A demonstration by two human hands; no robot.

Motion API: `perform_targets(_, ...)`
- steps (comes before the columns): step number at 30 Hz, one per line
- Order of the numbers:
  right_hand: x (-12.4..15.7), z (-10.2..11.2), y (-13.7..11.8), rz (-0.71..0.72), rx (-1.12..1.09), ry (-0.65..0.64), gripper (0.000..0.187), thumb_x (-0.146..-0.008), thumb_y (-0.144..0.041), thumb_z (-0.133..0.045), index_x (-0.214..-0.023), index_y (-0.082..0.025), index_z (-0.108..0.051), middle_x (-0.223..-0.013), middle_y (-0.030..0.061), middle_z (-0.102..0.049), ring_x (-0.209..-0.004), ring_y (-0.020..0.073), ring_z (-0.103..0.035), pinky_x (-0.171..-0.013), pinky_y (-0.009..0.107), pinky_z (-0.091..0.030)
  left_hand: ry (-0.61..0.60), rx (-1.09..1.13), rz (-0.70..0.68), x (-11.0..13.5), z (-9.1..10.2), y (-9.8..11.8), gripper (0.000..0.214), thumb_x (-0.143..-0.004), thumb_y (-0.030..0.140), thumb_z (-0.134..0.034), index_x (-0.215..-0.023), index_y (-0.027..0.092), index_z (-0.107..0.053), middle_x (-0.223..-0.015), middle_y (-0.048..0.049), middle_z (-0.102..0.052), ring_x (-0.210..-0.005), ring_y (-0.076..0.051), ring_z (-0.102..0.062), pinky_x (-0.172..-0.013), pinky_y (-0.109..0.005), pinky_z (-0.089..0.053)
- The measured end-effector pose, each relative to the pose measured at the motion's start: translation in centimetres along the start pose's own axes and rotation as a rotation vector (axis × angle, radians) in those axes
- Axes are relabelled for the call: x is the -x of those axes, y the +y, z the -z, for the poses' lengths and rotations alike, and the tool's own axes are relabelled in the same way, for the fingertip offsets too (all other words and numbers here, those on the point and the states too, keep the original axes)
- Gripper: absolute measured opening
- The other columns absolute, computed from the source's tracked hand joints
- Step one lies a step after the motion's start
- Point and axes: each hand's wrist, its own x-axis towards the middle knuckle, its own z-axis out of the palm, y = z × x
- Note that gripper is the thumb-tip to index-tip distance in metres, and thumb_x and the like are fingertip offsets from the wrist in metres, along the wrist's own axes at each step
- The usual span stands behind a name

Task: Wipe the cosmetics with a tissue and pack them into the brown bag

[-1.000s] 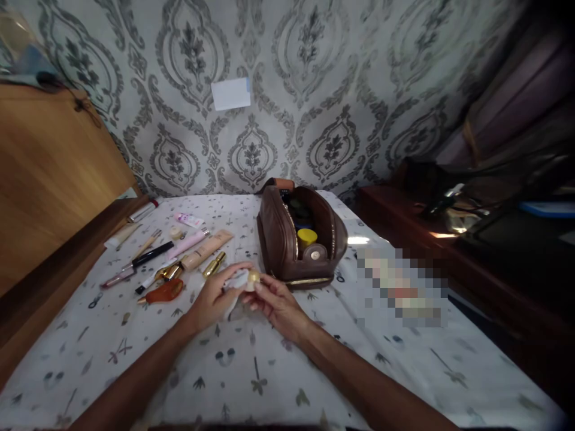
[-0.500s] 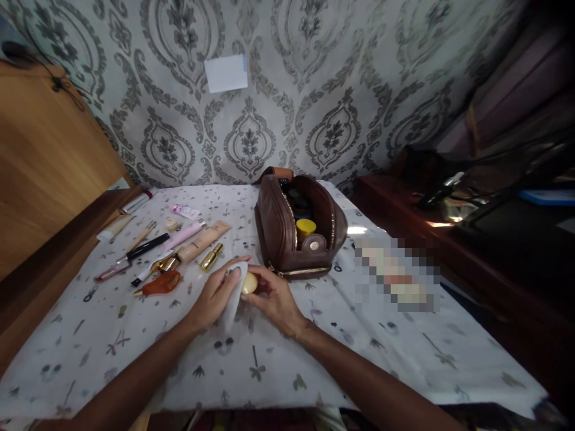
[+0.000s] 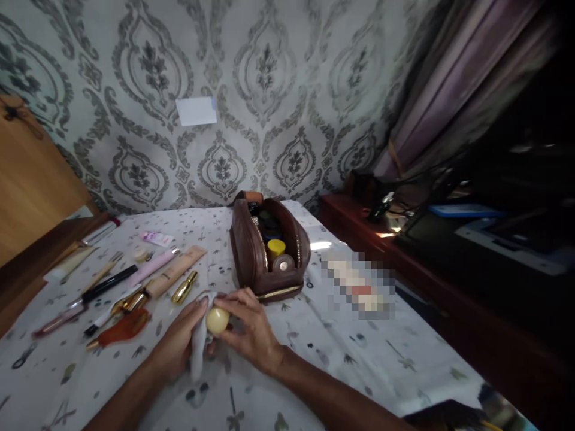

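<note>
Pinching a round pale-yellow container in the right hand, with thumb and fingertips clamped on it, held a white cloth against its side with the left hand, with thumb and fingers closed on the fabric. Gathered both between the hands above a white printed tablecloth, just in front of an open brown leather toiletry bag. Had a yellow lid in view inside the bag's mouth. Had a small gold bottle lying near the left hand, then a beige tube, a pink tube, a black wand and an amber bottle spread farther left. Faced grey damask wallpaper bearing a white card, with a wooden panel at far left and a purple curtain at right.
</note>
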Motion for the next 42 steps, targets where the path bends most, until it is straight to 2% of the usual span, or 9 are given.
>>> perform_targets(8, 0.5, 0.2, -0.6, 0.058, 0.178, -0.013, 0.038, -0.090, -0.039, -0.064, -0.125, -0.024, -0.060, -0.102, 0.0074, -0.061, -0.094, 0.0217, -0.056, -0.083, 0.038, -0.049, 0.175, 0.047, 0.030, 0.1, -0.6, 0.0, 0.062, -0.048, 0.049, -0.090, -0.095, 0.018, -0.064, -0.069, 0.0034, -0.066, -0.052, -0.011, -0.058, -0.041, -0.019, -0.048)
perform_targets(14, -0.2, 0.6, -1.1, 0.067, -0.020, 0.017, 0.034, -0.088, -0.046, -0.065, -0.115, -0.026, -0.060, -0.103, 0.0047, -0.070, -0.092, 0.0209, -0.061, -0.083, 0.036, -0.048, 0.110, 0.070, 0.048, 0.0, 0.1, -0.4, 0.048, -0.057, 0.052, -0.086, -0.084, 0.018, -0.064, -0.054, 0.0047, -0.057, -0.042, -0.010, -0.050, -0.032, -0.017, -0.035)
perform_targets(18, -0.2, 0.6, -1.4, 0.059, -0.014, -0.012, 0.031, -0.088, -0.048, -0.064, -0.110, -0.025, -0.064, -0.101, 0.0055, -0.068, -0.092, 0.0212, -0.060, -0.081, 0.036, -0.049, 0.160, 0.024, 0.118, -0.3, 0.2, -0.7, 0.044, -0.066, 0.052, -0.081, -0.090, 0.018, -0.066, -0.060, 0.0011, -0.062, -0.046, -0.013, -0.057, -0.035, -0.018, -0.038)
perform_targets(22, 0.1, 0.4, -1.3, 0.012, 0.020, 0.063, 0.036, -0.087, -0.048, -0.066, -0.114, -0.025, -0.065, -0.099, 0.0060, -0.064, -0.090, 0.0208, -0.060, -0.079, 0.034, -0.050, 0.110, 0.023, 0.164, -0.4, 0.0, -0.9, 0.044, -0.068, 0.054, -0.079, -0.089, 0.017, -0.067, -0.054, 0.0028, -0.058, -0.043, -0.012, -0.053, -0.036, -0.018, -0.040)
perform_targets(28, -0.3, 1.0, -1.7, -0.004, -0.014, 0.027, 0.035, -0.086, -0.045, -0.068, -0.113, -0.023, -0.066, -0.093, 0.0056, -0.066, -0.087, 0.0202, -0.061, -0.076, 0.032, -0.051, 0.058, 0.051, 0.090, -0.6, 0.5, -1.6, 0.046, -0.064, 0.052, -0.082, -0.090, 0.018, -0.066, -0.056, 0.0032, -0.060, -0.042, -0.011, -0.053, -0.034, -0.018, -0.036)
perform_targets(32, -3.0, 4.4, -2.7, 0.005, -0.016, 0.110, 0.036, -0.083, -0.034, -0.074, -0.116, -0.024, -0.065, -0.098, 0.0060, -0.069, -0.089, 0.0202, -0.062, -0.077, 0.033, -0.051, -0.002, 0.036, 0.051, -1.2, 0.8, -1.3, 0.051, -0.066, 0.055, -0.080, -0.095, 0.016, -0.065, -0.059, -0.0010, -0.064, -0.043, -0.015, -0.058, -0.031, -0.019, -0.034)
perform_targets(37, -10.4, 11.5, -1.1, -0.099, 0.143, 0.166, 0.038, -0.080, -0.036, -0.075, -0.113, -0.022, -0.066, -0.106, 0.0063, -0.069, -0.090, 0.0197, -0.063, -0.077, 0.032, -0.050, -0.108, 0.129, 0.023, -2.4, 0.9, -1.2, 0.044, -0.067, 0.049, -0.081, -0.091, 0.015, -0.064, -0.060, -0.0018, -0.065, -0.039, -0.013, -0.056, -0.029, -0.017, -0.033)
perform_targets(39, -13.6, 14.0, 0.5, -0.196, 0.253, 0.121, 0.034, -0.079, -0.035, -0.073, -0.108, -0.019, -0.066, -0.097, 0.0041, -0.070, -0.082, 0.0178, -0.064, -0.074, 0.030, -0.051, -0.110, 0.155, 0.031, -2.8, 0.9, -1.5, 0.044, -0.067, 0.049, -0.081, -0.089, 0.015, -0.063, -0.057, -0.0014, -0.065, -0.037, -0.014, -0.056, -0.028, -0.017, -0.031)
perform_targets(42, -17.4, 16.3, 2.8, -0.300, 0.594, -0.052, 0.028, -0.079, -0.029, -0.072, -0.104, -0.016, -0.067, -0.093, 0.0035, -0.072, -0.084, 0.0183, -0.065, -0.075, 0.029, -0.048, -0.061, 0.166, 0.061, -3.1, 1.0, -2.0, 0.047, -0.064, 0.048, -0.084, -0.088, 0.014, -0.064, -0.058, -0.0031, -0.067, -0.040, -0.014, -0.058, -0.032, -0.019, -0.039)
